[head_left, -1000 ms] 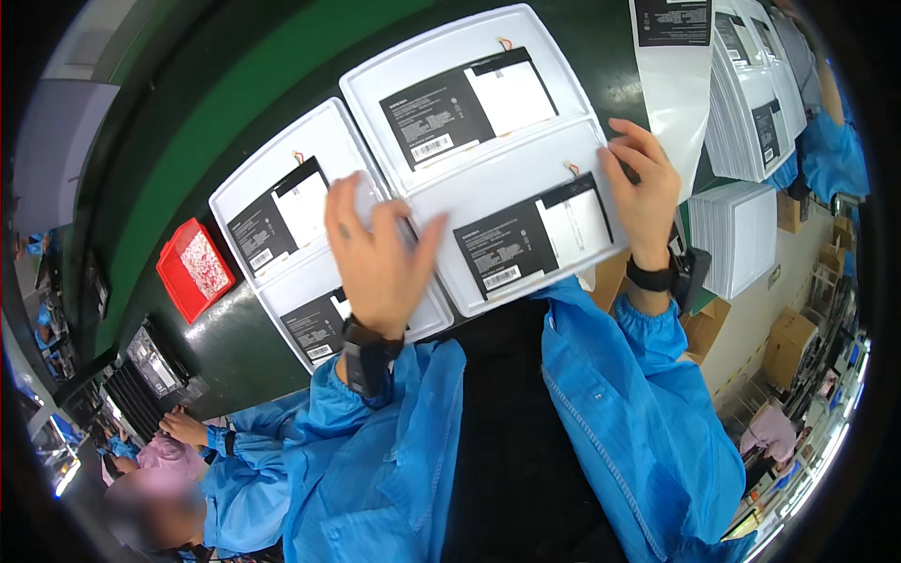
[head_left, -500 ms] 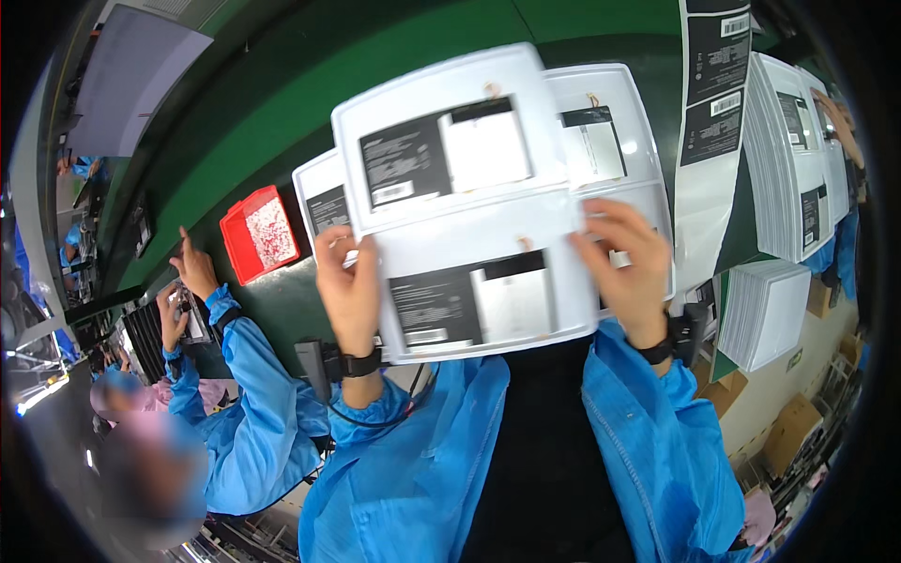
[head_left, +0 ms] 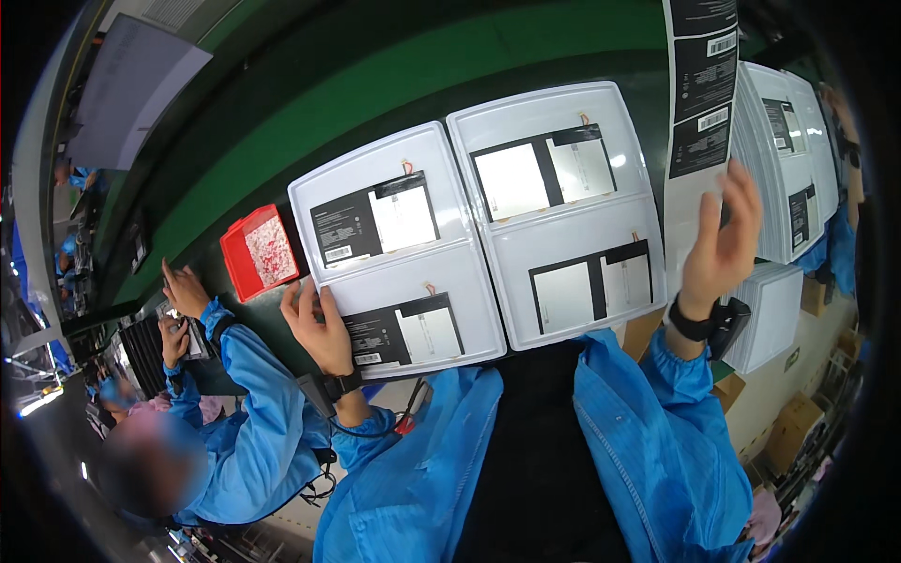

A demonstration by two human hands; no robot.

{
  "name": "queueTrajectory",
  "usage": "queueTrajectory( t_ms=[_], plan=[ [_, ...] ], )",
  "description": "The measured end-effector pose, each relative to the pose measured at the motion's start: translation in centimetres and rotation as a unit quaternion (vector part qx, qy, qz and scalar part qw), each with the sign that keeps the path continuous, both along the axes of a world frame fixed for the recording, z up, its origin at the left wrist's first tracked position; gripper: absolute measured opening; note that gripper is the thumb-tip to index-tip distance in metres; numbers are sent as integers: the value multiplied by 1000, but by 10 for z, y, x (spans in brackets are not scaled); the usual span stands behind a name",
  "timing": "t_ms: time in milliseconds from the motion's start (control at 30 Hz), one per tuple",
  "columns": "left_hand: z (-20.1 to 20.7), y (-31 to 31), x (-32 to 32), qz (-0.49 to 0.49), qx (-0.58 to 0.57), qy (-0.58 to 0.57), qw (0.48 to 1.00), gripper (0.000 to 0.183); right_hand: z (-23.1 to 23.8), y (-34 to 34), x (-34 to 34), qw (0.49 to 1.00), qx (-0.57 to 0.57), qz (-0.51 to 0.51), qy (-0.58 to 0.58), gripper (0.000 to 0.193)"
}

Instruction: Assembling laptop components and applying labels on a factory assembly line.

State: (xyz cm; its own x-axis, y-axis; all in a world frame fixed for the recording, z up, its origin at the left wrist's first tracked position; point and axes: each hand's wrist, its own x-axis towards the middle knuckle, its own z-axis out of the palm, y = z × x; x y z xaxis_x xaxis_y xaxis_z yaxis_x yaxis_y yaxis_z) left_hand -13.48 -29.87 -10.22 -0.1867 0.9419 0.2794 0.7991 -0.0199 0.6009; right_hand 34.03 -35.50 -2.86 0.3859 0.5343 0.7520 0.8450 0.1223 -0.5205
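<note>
Where the left tray (head_left: 462,263) sits: flat on the dark green desk (head_left: 422,105), before the wearer; landmark for the places below.
Packs in left tray: two, one per compartment; far pack (head_left: 374,218) and near pack (head_left: 404,330) each show a black printed panel, a pale panel and short coloured wires at the far edge.
Right tray (head_left: 511,242): just right of the left tray, long edges side by side; also two packs, back pack (head_left: 544,173) and front pack (head_left: 593,286), each with two pale panels split by a black band, wires at the far edge.
Left hand (head_left: 322,333): at the left edge of the left tray, beside the near pack; grip apart, nothing seen held; contact with the rim cannot be told.
Right hand (head_left: 723,249): right of the left tray, beyond the right tray; grip apart, fingers slightly bent, nothing seen held; fingertips by the lowest black label, touch cannot be told.
Label strip (head_left: 702,94): right of the left tray, past the right tray; black printed labels on pale backing.
Red bin (head_left: 238,265): just left of the left tray; holds small white and red bits.
Tray stacks: well right of the left tray; tall stack (head_left: 758,169) with packs on top, lower stack (head_left: 771,314) of white trays.
Co-worker's hand (head_left: 190,293): well left of the left tray, blue sleeve.
</note>
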Motion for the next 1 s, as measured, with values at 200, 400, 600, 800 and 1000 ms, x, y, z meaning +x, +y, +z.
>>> queueTrajectory(
  t_ms=[200, 400, 600, 800, 1000],
  plan=[
    [-4, 0, -9, -7, -41, -31, 999, 31, -17, -41, 57, 945, -205, 10, 256, 32],
    [1, 0, 16, -33, 39, 147, 988, 56, -18, -121, 59, 859, -218, 128, 446, 17],
    [57, -29, 186, -406, -113, -260, 869, 46, -33, -154, 31, 769, -329, 167, 522, 15],
    [51, -54, 303, -461, -449, -472, 603, 32, -71, -210, 13, 732, -472, 111, 479, 14],
    [39, -76, 311, -398, -472, -501, 606, 26, 5, -174, -2, 926, -334, -75, 156, 21]
  ],
)
